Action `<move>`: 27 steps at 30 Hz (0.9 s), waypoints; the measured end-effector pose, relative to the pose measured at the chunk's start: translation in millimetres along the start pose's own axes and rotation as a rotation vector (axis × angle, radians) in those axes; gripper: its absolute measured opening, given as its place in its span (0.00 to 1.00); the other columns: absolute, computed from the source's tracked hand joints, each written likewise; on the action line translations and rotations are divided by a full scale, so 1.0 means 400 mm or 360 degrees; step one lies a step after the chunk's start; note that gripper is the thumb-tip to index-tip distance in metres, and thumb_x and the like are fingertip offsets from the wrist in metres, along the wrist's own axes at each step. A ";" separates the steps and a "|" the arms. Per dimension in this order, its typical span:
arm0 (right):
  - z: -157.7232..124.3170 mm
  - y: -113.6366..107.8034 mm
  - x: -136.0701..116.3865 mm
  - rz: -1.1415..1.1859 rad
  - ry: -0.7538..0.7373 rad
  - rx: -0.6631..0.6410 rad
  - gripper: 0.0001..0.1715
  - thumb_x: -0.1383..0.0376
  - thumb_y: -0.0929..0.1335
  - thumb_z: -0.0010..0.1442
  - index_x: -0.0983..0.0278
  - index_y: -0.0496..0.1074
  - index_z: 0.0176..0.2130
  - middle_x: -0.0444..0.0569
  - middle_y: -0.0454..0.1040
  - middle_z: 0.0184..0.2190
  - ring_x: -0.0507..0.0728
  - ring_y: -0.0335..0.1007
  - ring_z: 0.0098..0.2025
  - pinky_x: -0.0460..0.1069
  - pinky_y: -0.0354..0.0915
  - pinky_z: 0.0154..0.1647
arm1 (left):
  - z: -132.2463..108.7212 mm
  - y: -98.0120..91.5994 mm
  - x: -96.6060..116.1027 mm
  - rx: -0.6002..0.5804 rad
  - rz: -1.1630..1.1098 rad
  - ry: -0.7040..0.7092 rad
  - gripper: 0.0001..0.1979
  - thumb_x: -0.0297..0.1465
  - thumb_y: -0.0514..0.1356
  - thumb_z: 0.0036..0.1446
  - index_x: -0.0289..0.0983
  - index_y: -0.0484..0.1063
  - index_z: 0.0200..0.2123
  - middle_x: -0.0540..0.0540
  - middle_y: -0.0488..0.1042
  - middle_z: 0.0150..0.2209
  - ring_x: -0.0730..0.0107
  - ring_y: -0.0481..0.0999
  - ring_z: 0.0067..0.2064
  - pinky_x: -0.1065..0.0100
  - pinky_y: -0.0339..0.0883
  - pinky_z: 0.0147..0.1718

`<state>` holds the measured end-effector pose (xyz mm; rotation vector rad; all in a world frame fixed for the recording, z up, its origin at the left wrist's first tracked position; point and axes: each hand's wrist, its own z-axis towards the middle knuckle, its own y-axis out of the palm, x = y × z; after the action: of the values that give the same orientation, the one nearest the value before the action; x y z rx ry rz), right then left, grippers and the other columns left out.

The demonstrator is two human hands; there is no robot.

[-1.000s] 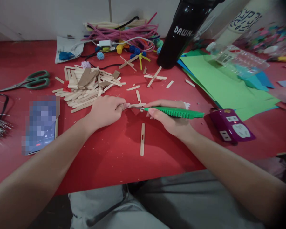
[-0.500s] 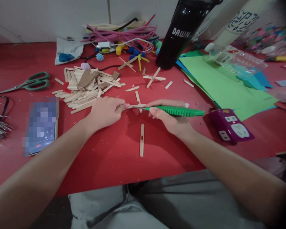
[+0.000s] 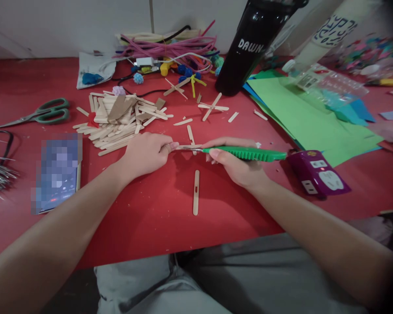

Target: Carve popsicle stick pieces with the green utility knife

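Observation:
My left hand [image 3: 149, 151] pinches one end of a wooden craft stick [image 3: 182, 146], keeping it level just above the red table. Closed around a green utility knife [image 3: 252, 153] is my right hand [image 3: 237, 163]; its thin blade lies along the craft stick, and the exact contact is too small to make out. Behind the blade, a broken stick piece [image 3: 190, 134] lies on the table. Nearer to me rests another craft stick [image 3: 196, 192] with a small slot cut in its middle.
A heap of craft sticks [image 3: 118, 120] lies behind my left hand, with scissors [image 3: 49, 112] and a phone [image 3: 59, 174] to its left. A black bottle [image 3: 245, 48], green paper sheets [image 3: 314, 113] and a purple power adapter [image 3: 319, 173] stand or lie on the right.
The utility knife and my right hand have shifted very slightly to the right. My left hand keeps its pinch on the craft stick.

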<state>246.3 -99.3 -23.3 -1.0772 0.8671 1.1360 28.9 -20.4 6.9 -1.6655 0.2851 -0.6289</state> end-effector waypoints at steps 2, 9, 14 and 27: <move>0.000 -0.001 0.006 0.0044 -0.0002 -0.0001 0.07 0.63 0.70 0.58 0.58 0.80 0.36 0.43 0.77 0.25 0.53 0.72 0.27 0.48 0.69 0.29 | 0.001 0.001 0.000 0.0005 -0.0009 0.0007 0.22 0.43 0.46 0.63 0.40 0.74 0.30 0.46 0.75 0.26 0.64 0.70 0.29 0.64 0.49 0.26; 0.001 -0.002 0.011 0.0165 0.0030 -0.0026 0.07 0.61 0.70 0.58 0.58 0.80 0.34 0.44 0.76 0.24 0.53 0.71 0.26 0.49 0.68 0.28 | -0.001 0.004 0.000 0.0059 0.0010 0.0018 0.24 0.44 0.45 0.63 0.39 0.73 0.27 0.45 0.75 0.27 0.64 0.71 0.30 0.64 0.48 0.25; 0.000 0.002 0.009 0.0047 0.0005 0.0014 0.08 0.61 0.70 0.58 0.59 0.80 0.36 0.44 0.77 0.26 0.53 0.72 0.28 0.49 0.69 0.30 | 0.002 0.005 -0.006 0.0022 -0.0002 0.0044 0.23 0.44 0.45 0.63 0.40 0.76 0.32 0.46 0.76 0.27 0.64 0.71 0.30 0.64 0.49 0.26; 0.002 0.005 -0.032 -0.0196 -0.0002 -0.0049 0.08 0.63 0.70 0.59 0.60 0.79 0.38 0.44 0.79 0.28 0.52 0.75 0.30 0.46 0.71 0.31 | -0.002 -0.001 -0.001 0.0011 -0.0030 0.0029 0.23 0.44 0.45 0.63 0.40 0.74 0.29 0.46 0.74 0.25 0.65 0.67 0.28 0.64 0.48 0.26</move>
<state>241.3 -101.7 -11.5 -1.1394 0.7740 1.0498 28.1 -20.7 7.2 -1.6585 0.2806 -0.6586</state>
